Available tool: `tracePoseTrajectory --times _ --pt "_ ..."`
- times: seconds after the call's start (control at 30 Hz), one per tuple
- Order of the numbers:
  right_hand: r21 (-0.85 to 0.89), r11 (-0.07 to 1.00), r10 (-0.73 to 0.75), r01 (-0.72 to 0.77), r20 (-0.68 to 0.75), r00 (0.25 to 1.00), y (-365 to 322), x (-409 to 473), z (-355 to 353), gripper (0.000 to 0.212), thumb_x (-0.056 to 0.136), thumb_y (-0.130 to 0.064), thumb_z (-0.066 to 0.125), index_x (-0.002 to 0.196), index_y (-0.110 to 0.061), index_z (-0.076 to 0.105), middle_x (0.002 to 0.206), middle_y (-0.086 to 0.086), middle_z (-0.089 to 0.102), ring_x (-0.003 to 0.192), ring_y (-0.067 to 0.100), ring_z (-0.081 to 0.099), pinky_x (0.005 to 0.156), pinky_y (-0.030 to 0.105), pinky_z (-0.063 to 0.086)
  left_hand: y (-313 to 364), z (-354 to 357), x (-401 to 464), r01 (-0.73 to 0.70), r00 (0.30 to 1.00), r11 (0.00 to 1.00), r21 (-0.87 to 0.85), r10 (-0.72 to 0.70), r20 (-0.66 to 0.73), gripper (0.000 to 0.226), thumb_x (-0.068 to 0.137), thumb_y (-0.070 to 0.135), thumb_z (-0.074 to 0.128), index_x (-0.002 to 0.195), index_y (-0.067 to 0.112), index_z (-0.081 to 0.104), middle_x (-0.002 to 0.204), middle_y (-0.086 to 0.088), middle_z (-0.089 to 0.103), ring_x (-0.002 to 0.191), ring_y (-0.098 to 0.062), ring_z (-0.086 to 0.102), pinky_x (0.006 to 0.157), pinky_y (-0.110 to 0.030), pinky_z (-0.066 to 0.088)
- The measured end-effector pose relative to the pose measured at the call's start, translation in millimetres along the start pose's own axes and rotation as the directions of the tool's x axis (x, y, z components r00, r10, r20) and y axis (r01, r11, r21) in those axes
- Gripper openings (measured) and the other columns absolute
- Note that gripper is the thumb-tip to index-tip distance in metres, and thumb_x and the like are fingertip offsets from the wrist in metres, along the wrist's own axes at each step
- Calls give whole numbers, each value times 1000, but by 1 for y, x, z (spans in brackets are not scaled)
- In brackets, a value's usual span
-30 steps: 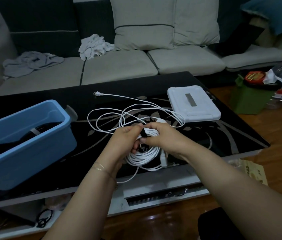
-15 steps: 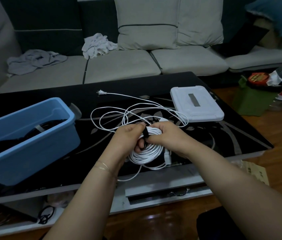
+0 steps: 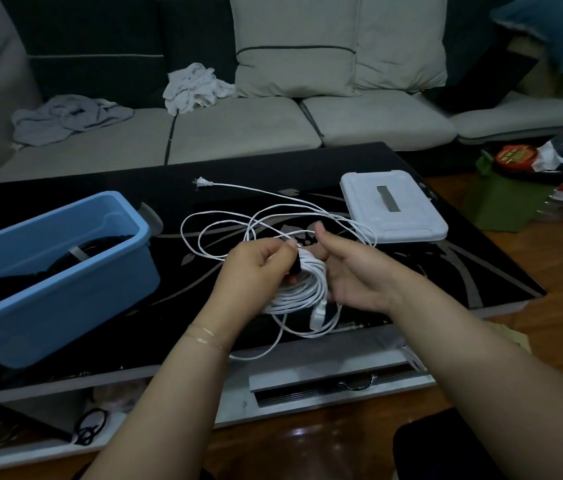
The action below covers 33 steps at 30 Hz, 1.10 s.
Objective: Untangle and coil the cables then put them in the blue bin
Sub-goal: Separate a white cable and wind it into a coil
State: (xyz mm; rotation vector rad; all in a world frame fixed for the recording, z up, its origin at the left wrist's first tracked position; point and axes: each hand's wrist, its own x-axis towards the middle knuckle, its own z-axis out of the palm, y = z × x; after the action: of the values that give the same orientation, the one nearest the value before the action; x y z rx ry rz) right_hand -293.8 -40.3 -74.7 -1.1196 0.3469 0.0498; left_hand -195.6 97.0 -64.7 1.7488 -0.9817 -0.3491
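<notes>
Holding the coiled white cable (image 3: 302,289) just above the near edge of the black table (image 3: 481,271), the left hand (image 3: 256,268) has its fingers curled tight round the dark strap (image 3: 296,268) cinching the bundle. A moment ago both hands were pressed together on it; now the right hand (image 3: 349,271) has drawn back a little, thumb up, fingers loosely curled against the coil's far side, so the binding looks nearly done. Beyond the fingers, loose loops (image 3: 273,223) trail out to the plug (image 3: 203,182), uncoiled as yet. The blue bin (image 3: 65,296) waits to the left, dark cables already inside.
</notes>
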Motion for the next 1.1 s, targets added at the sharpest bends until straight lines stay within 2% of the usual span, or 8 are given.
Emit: tracePoseTrajectory --times 0.17,0.3,0.43,0.53,0.77,0.9,1.0,1.1 --pt "155 987 62 -44 -114 992 6 10 10 19 72 -9 62 86 3 66 79 17 70 70 23 70 65 32 60 -5 11 -8 -241 971 889 390 217 105 28 91 44 48 73 26 62 47 12 46 49 -5 42 48 -21 27" --pt "102 995 26 -9 -162 987 -1 11 7 24 84 12 49 99 4 66 74 18 68 62 21 68 57 27 58 -2 11 -9 -373 926 801 468 354 131 34 93 30 54 61 24 48 47 9 32 50 -11 35 51 -29 22" --pt "53 982 -164 183 -253 953 1 16 10 31 87 7 56 117 7 60 79 13 69 67 16 67 61 23 57 1 10 -9 -369 923 802 470 374 87 34 95 28 50 62 25 41 44 12 27 46 -12 31 52 -27 17" --pt "-132 935 -353 328 -311 882 3 17 12 27 86 3 61 113 -3 64 66 0 68 64 7 66 62 17 52 1 11 -10 -347 933 816 463 352 78 30 98 24 50 68 19 52 43 12 29 46 -15 34 54 -22 19" --pt "-327 919 -346 218 -408 845 6 15 17 34 85 9 59 112 -10 64 48 -7 56 50 0 59 53 13 47 3 15 -14 -383 923 771 508 345 172 29 97 20 53 72 27 42 48 12 30 50 -14 33 62 -29 16" --pt "-502 825 -486 261 -391 782 4 13 20 32 86 7 60 107 -17 60 55 2 51 51 6 53 57 18 48 0 17 -15 -383 923 778 498 338 183 19 98 19 51 82 16 60 46 12 26 48 -15 30 61 -30 21" --pt "-344 917 -359 202 -490 794 2 12 19 36 82 8 62 106 -18 61 72 8 61 58 11 58 54 20 49 0 20 -16 -383 923 744 547 340 182 18 100 23 48 92 16 63 47 11 29 52 -25 45 63 -32 27" --pt "-122 984 -174 128 -544 821 0 12 19 44 78 11 62 113 -15 59 84 14 61 50 11 59 43 17 45 0 22 -17 -378 923 717 586 339 181 25 100 26 44 109 20 66 56 2 53 64 -27 57 71 -34 36"
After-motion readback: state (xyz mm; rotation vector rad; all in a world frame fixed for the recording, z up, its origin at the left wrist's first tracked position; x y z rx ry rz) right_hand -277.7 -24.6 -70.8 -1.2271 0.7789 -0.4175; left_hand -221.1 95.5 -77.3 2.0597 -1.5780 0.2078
